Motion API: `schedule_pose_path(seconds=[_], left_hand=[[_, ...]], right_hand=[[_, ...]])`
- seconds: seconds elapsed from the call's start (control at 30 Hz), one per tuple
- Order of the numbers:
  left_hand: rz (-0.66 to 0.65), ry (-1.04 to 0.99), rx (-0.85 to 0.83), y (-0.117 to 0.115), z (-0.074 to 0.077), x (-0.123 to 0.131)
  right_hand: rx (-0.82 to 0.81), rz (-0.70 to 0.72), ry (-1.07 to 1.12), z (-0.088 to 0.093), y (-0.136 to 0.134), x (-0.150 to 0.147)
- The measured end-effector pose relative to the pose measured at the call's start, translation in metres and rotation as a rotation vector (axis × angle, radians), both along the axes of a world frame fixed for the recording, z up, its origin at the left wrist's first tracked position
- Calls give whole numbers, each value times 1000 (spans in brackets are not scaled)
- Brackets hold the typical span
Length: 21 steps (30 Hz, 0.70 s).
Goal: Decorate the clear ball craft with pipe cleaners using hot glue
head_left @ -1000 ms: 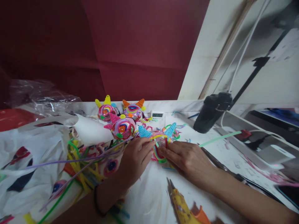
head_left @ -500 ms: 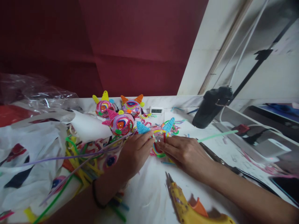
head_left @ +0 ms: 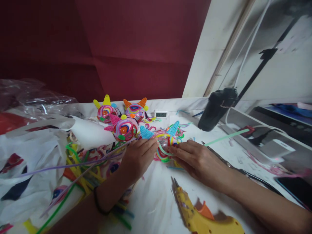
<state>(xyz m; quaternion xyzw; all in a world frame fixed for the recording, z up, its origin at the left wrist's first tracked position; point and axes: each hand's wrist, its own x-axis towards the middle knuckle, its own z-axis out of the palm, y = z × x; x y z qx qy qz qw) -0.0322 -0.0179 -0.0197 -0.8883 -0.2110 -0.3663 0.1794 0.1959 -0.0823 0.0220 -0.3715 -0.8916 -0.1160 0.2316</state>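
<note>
A colourful striped figure with blue horns (head_left: 173, 129) lies between my two hands. My left hand (head_left: 138, 156) is closed at its left side, fingertips against its front. My right hand (head_left: 195, 159) pinches a pale green pipe cleaner (head_left: 226, 136), whose long end sticks out to the right behind the hand. The near part of that strip bows across the figure's front towards my left fingertips. Below my right hand lies a yellow glue gun (head_left: 192, 211) with an orange trigger. Scissors (head_left: 226, 162) lie partly under my right forearm.
Three similar figures, one with pink horns (head_left: 123, 128), stand at the back left beside a small digital display (head_left: 161, 114). Loose pipe cleaners (head_left: 83, 169) and a white plastic bag (head_left: 31, 172) crowd the left. A black holder (head_left: 214, 110), a charger (head_left: 278, 151) and a phone (head_left: 294, 190) are right.
The pale green strip now curves in a bow between my hands across the figure's front. Both hands stay at the figure. The whole view has shifted slightly.
</note>
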Motion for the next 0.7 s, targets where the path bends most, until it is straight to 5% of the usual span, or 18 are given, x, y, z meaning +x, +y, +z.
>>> schedule_pose_path(seconds=[0.7], left_hand=[[79, 103, 71, -6, 0, -7]], right_hand=[[122, 158, 23, -11, 3, 2]])
